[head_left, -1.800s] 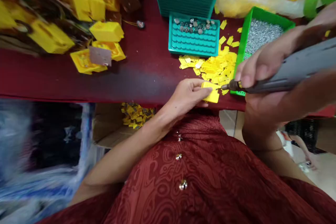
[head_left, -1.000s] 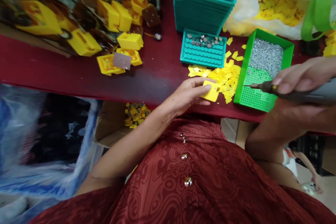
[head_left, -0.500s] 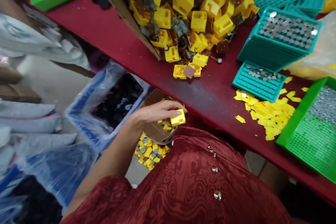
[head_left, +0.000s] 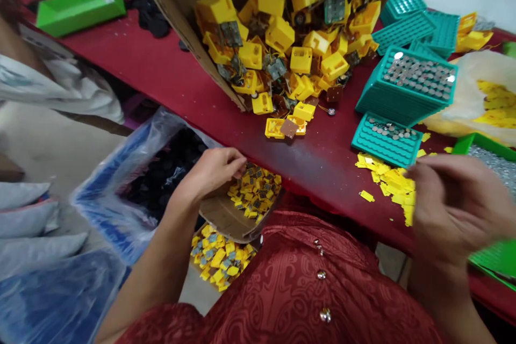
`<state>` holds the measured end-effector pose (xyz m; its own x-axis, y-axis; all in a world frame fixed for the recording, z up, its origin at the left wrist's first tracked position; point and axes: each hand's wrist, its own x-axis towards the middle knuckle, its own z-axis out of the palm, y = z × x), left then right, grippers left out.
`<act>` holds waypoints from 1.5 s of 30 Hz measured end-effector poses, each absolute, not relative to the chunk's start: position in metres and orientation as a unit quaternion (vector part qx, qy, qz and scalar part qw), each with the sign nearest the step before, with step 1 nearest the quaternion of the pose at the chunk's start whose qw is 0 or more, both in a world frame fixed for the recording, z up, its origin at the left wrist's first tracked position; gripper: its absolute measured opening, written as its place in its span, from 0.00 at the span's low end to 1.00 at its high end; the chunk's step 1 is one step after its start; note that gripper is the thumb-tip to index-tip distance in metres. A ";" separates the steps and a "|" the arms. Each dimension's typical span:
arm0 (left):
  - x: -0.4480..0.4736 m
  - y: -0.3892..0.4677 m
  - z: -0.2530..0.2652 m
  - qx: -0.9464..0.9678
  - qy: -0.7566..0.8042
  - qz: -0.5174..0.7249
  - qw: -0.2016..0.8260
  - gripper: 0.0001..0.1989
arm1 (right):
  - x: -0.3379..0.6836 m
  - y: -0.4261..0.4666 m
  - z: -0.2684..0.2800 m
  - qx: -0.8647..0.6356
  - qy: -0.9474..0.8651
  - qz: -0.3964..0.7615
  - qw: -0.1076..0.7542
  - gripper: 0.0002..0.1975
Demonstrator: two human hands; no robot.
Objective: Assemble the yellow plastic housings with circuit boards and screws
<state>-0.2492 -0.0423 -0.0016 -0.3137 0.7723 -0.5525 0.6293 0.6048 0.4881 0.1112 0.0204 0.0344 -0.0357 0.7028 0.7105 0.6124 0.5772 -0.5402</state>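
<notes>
My left hand (head_left: 220, 169) hangs over the front edge of the table, above a cardboard box (head_left: 217, 214) of small yellow housings (head_left: 253, 193). Its fingers are curled in, and no housing shows in them. My right hand (head_left: 463, 199) is blurred at the right, over a pile of flat yellow plastic pieces (head_left: 389, 180). Thumb and fingertips come together there; whatever may be between them is too smeared to see. Beside that pile lies a teal ridged tray (head_left: 387, 148) with round silvery discs on it. A loose yellow piece (head_left: 366, 196) lies just left of the pile.
A large tipped carton (head_left: 189, 37) spills yellow housings (head_left: 280, 35) with wires and boards onto the red table (head_left: 169, 70). Stacked teal trays (head_left: 382, 97) stand at right, near a green basket (head_left: 494, 255). A plastic-lined blue crate (head_left: 97, 188) of black parts stands left.
The yellow housing that my left hand held is no longer in it, and that hand has shifted left. My right hand has come into view at the right, over the flat yellow pieces.
</notes>
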 end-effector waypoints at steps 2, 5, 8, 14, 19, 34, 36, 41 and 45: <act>-0.239 -0.027 0.014 0.503 0.783 0.180 0.320 0.11 | 0.084 0.049 0.024 -0.441 -0.752 0.080 0.482 0.06; -0.213 0.003 0.017 0.571 0.732 0.293 0.229 0.12 | 0.048 0.099 0.002 -0.470 -0.782 0.100 0.397 0.10; -0.186 0.033 0.002 0.652 0.671 0.324 0.141 0.10 | 0.016 0.145 -0.025 -0.534 -0.768 0.119 0.333 0.20; -0.150 0.056 -0.024 0.722 0.649 0.235 0.046 0.33 | -0.030 0.197 -0.063 -0.584 -0.728 0.079 0.351 0.50; -0.149 0.058 -0.032 0.739 0.642 0.201 0.039 0.26 | -0.038 0.209 -0.051 -0.601 -0.730 0.107 0.308 0.44; -0.172 0.039 -0.024 0.733 0.587 0.325 0.112 0.27 | 0.044 0.111 -0.005 -0.471 -0.811 0.213 0.275 0.31; -0.167 0.037 -0.016 0.752 0.538 0.344 0.164 0.33 | 0.056 0.095 -0.007 -0.426 -0.835 0.238 0.253 0.31; -0.148 0.031 -0.015 0.725 0.464 0.354 0.366 0.34 | 0.072 0.071 -0.019 -0.358 -0.849 0.322 0.215 0.30; -0.145 0.021 -0.025 0.649 0.524 0.370 0.408 0.31 | 0.089 0.062 -0.018 -0.358 -0.853 0.318 0.207 0.35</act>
<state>-0.1447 0.0213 -0.0249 0.1766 0.9829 0.0521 0.3786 -0.1167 0.9182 0.0893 0.0616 -0.0181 -0.6581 0.7424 0.1256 0.4794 0.5417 -0.6904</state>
